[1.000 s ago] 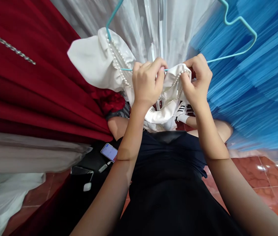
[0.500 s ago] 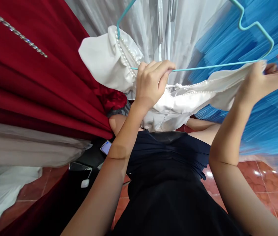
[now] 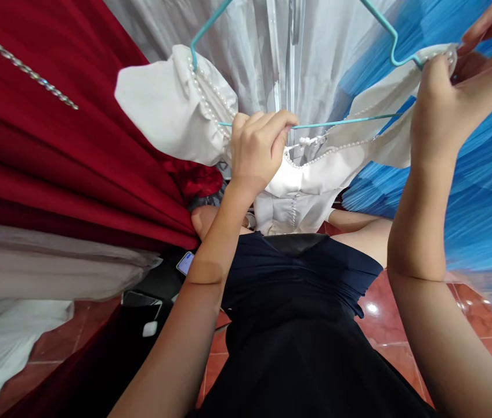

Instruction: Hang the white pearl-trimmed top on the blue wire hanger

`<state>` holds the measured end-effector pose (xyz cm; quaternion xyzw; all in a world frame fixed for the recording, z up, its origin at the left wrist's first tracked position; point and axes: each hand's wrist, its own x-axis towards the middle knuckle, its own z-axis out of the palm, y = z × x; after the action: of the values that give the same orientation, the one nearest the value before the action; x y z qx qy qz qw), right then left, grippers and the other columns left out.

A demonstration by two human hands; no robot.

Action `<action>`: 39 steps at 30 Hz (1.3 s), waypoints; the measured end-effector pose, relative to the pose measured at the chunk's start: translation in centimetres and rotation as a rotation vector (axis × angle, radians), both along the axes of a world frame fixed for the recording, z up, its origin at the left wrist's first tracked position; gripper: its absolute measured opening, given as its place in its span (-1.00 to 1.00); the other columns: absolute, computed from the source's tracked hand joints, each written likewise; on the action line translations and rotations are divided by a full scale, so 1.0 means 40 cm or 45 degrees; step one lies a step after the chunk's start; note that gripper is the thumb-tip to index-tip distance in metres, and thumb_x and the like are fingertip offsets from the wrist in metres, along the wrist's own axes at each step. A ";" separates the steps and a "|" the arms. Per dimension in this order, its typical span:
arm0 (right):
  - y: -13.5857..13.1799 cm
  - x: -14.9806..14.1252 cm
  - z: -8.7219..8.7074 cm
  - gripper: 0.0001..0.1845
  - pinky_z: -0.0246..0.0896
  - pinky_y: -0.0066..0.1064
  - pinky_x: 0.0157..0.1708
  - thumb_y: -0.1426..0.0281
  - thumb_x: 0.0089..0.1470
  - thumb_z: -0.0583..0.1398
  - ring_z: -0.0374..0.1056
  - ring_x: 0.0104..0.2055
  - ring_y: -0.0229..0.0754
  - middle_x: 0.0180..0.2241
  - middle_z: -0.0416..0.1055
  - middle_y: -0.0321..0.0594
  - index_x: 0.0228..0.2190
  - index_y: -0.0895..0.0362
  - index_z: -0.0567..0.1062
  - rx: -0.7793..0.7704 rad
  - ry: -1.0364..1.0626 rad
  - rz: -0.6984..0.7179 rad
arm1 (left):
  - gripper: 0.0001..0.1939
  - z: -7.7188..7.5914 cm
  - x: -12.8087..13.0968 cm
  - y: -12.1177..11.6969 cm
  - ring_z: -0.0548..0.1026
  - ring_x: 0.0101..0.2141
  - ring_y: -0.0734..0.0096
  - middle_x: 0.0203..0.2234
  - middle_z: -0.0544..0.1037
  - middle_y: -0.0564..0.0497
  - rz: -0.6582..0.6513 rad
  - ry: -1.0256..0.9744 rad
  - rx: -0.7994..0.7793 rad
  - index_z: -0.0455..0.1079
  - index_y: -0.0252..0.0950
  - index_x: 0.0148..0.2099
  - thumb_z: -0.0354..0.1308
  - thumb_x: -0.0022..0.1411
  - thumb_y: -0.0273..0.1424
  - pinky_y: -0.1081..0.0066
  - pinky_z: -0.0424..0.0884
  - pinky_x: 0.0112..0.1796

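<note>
A white garment with pearl trim [image 3: 172, 113] hangs on a teal wire hanger [image 3: 342, 122] in front of me. My left hand [image 3: 257, 148] is closed around the hanger's lower bar near its middle, next to the garment's neckline. My right hand [image 3: 450, 96] is raised at the upper right and pinches the garment's right shoulder strap [image 3: 385, 98] against the notched shoulder of the hanger. The left puffed sleeve sits over the hanger's other end.
Red dresses [image 3: 54, 157] hang at the left, a white sheer gown [image 3: 315, 46] behind, and a blue tulle dress [image 3: 481, 191] at the right. A phone [image 3: 185, 262] lies on a dark bag below. The floor is red tile [image 3: 467, 325].
My right hand pulled the white strap from the middle out to the right and then up onto the hanger's shoulder. My left hand stayed on the hanger bar.
</note>
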<state>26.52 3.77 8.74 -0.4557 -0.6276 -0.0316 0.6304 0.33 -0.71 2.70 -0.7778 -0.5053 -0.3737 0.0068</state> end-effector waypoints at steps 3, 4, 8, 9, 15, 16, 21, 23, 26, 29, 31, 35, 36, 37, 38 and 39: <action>-0.020 0.016 -0.038 -0.53 -0.15 -0.35 -0.39 0.75 -0.16 0.08 -0.12 -0.35 -0.28 -0.34 -0.04 -0.26 -0.41 -0.05 0.05 0.343 0.097 0.038 | -0.69 -0.001 -0.006 0.000 0.51 -0.11 0.02 -0.16 0.66 0.00 -0.002 0.008 0.014 0.50 -0.06 -0.01 -0.09 0.58 -0.22 -0.01 0.27 0.05; -0.026 0.022 -0.047 -0.52 -0.13 -0.36 -0.39 0.76 -0.20 0.08 -0.13 -0.36 -0.29 -0.35 -0.04 -0.27 -0.42 -0.04 0.05 0.372 0.111 0.061 | -0.68 0.001 -0.007 -0.001 0.51 -0.10 0.02 -0.16 0.66 0.00 -0.020 -0.009 0.000 0.49 -0.07 0.00 -0.10 0.59 -0.19 -0.01 0.27 0.07; -0.049 0.030 -0.050 -0.47 -0.11 -0.35 -0.38 0.80 -0.31 0.09 -0.13 -0.39 -0.31 -0.37 -0.03 -0.28 -0.45 -0.01 0.02 0.359 0.072 0.057 | -0.68 0.009 -0.011 -0.004 0.53 -0.08 0.03 -0.22 0.66 -0.01 -0.075 -0.044 -0.040 0.48 -0.05 -0.01 -0.11 0.60 -0.17 -0.01 0.28 0.09; -0.053 0.028 -0.042 -0.48 -0.14 -0.35 -0.39 0.80 -0.30 0.09 -0.14 -0.39 -0.31 -0.37 -0.02 -0.27 -0.45 0.00 0.02 0.339 0.044 0.032 | -0.69 0.010 -0.011 -0.005 0.54 -0.09 0.03 -0.25 0.66 0.00 -0.072 -0.043 -0.037 0.49 -0.04 -0.02 -0.10 0.60 -0.20 -0.01 0.28 0.07; -0.052 0.012 0.001 -0.53 -0.21 -0.34 -0.42 0.73 -0.24 0.12 -0.15 -0.42 -0.35 -0.36 -0.01 -0.29 -0.43 -0.01 0.06 0.267 -0.051 0.039 | -0.67 -0.001 -0.014 0.000 0.55 -0.08 0.08 -0.30 0.65 0.01 -0.090 -0.090 -0.027 0.48 -0.06 0.00 -0.10 0.61 -0.15 0.01 0.30 0.12; -0.050 0.013 -0.002 -0.53 -0.22 -0.34 -0.44 0.73 -0.25 0.11 -0.15 -0.43 -0.35 -0.37 -0.01 -0.29 -0.42 -0.01 0.06 0.280 -0.040 0.060 | -0.66 -0.003 -0.015 0.001 0.55 -0.08 0.07 -0.30 0.65 0.01 -0.087 -0.092 -0.022 0.49 -0.06 0.00 -0.10 0.61 -0.14 0.00 0.30 0.12; -0.061 0.031 -0.054 -0.56 -0.23 -0.34 -0.47 0.72 -0.35 0.08 -0.16 -0.48 -0.36 -0.45 0.04 -0.35 -0.49 0.00 0.08 0.097 -0.059 0.030 | -0.70 0.000 -0.020 0.001 0.57 -0.08 0.01 -0.25 0.67 -0.01 -0.057 -0.066 -0.002 0.51 -0.02 -0.03 -0.06 0.58 -0.18 -0.04 0.32 0.10; -0.072 0.041 -0.067 -0.59 -0.23 -0.32 -0.47 0.70 -0.36 0.10 -0.21 -0.51 -0.37 -0.53 0.03 -0.40 -0.55 0.01 0.06 -0.030 -0.077 -0.068 | -0.71 0.000 -0.021 0.001 0.58 -0.07 0.00 -0.21 0.69 0.00 -0.076 -0.077 -0.002 0.52 0.00 -0.03 -0.05 0.56 -0.18 -0.04 0.33 0.12; -0.077 0.036 -0.051 -0.59 -0.23 -0.33 -0.46 0.72 -0.36 0.09 -0.23 -0.52 -0.38 -0.58 -0.02 -0.43 -0.58 0.01 0.06 -0.024 -0.089 -0.110 | -0.71 0.000 -0.018 0.003 0.58 -0.07 0.01 -0.18 0.70 -0.01 -0.102 -0.099 -0.011 0.53 0.00 -0.02 -0.05 0.56 -0.21 -0.04 0.34 0.15; -0.053 -0.004 -0.008 -0.52 -0.22 -0.35 -0.40 0.83 -0.35 0.01 -0.25 -0.48 -0.39 -0.51 -0.03 -0.41 -0.55 0.02 0.02 0.197 -0.090 -0.037 | -0.70 -0.002 -0.010 0.006 0.59 -0.08 0.02 -0.21 0.69 -0.02 -0.113 -0.113 -0.026 0.53 0.00 -0.02 -0.06 0.56 -0.21 -0.04 0.33 0.16; -0.023 -0.045 0.018 -0.47 -0.24 -0.37 -0.37 0.88 -0.29 -0.02 -0.30 -0.45 -0.37 -0.46 -0.08 -0.38 -0.51 0.00 -0.05 0.386 -0.062 0.006 | -0.68 -0.002 -0.004 0.005 0.59 -0.07 0.01 -0.21 0.69 -0.03 -0.107 -0.111 -0.026 0.52 0.00 -0.01 -0.08 0.56 -0.21 -0.04 0.34 0.16; 0.020 -0.124 0.025 -0.48 -0.17 -0.39 -0.36 0.85 -0.20 -0.02 -0.26 -0.43 -0.34 -0.44 -0.11 -0.35 -0.48 -0.01 -0.08 0.469 -0.071 0.078 | -0.66 -0.004 0.001 -0.002 0.57 -0.05 -0.02 -0.16 0.69 -0.05 -0.075 -0.088 -0.013 0.52 0.00 -0.01 -0.11 0.57 -0.20 -0.07 0.32 0.15; 0.021 -0.137 0.018 -0.48 -0.14 -0.39 -0.36 0.84 -0.21 -0.01 -0.24 -0.43 -0.34 -0.45 -0.07 -0.35 -0.48 -0.01 -0.08 0.425 -0.087 0.066 | -0.66 -0.004 0.002 -0.004 0.57 -0.04 -0.03 -0.14 0.69 -0.04 -0.069 -0.080 -0.008 0.52 0.01 0.00 -0.11 0.57 -0.20 -0.07 0.32 0.16; 0.016 -0.145 0.008 -0.49 -0.12 -0.39 -0.35 0.84 -0.21 0.00 -0.22 -0.44 -0.34 -0.45 -0.04 -0.35 -0.49 0.00 -0.06 0.354 -0.108 0.061 | -0.65 -0.005 0.002 -0.005 0.56 -0.05 -0.03 -0.12 0.69 -0.04 -0.063 -0.072 0.002 0.52 0.01 0.00 -0.12 0.57 -0.20 -0.08 0.32 0.15; 0.006 -0.149 -0.004 -0.50 -0.11 -0.39 -0.36 0.84 -0.20 0.02 -0.21 -0.44 -0.34 -0.46 -0.02 -0.36 -0.50 0.01 -0.04 0.276 -0.122 0.070 | -0.65 -0.006 0.002 -0.006 0.56 -0.05 -0.02 -0.12 0.69 -0.03 -0.056 -0.064 0.016 0.52 0.01 0.00 -0.13 0.57 -0.20 -0.07 0.32 0.15; -0.008 -0.147 -0.014 -0.51 -0.13 -0.39 -0.37 0.85 -0.21 0.03 -0.21 -0.45 -0.35 -0.48 -0.01 -0.38 -0.50 0.02 -0.01 0.180 -0.133 0.095 | -0.64 -0.006 0.004 -0.006 0.56 -0.06 -0.01 -0.13 0.69 -0.03 -0.048 -0.056 0.031 0.51 0.01 0.00 -0.14 0.58 -0.20 -0.06 0.32 0.14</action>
<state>20.63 3.45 8.18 -0.3840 -0.6725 -0.0760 0.6281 0.47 -0.95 2.44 -0.7787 -0.4860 -0.3968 -0.0017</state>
